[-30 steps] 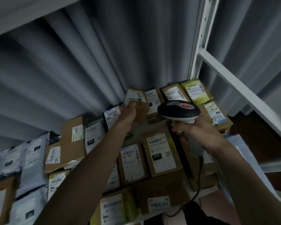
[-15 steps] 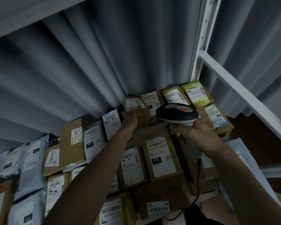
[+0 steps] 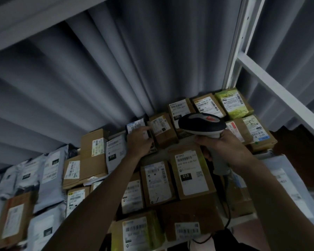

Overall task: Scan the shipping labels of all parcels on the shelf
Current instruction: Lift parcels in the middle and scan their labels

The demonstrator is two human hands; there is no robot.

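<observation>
One head-worn view — looking forward and down, close over the parcel-covered shelf point(image 3: 152, 154).

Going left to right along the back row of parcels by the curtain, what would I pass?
Small dark parcel under the left hand → brown box with white label → box marked 231 → box with yellow-edged label → green parcel.
</observation>
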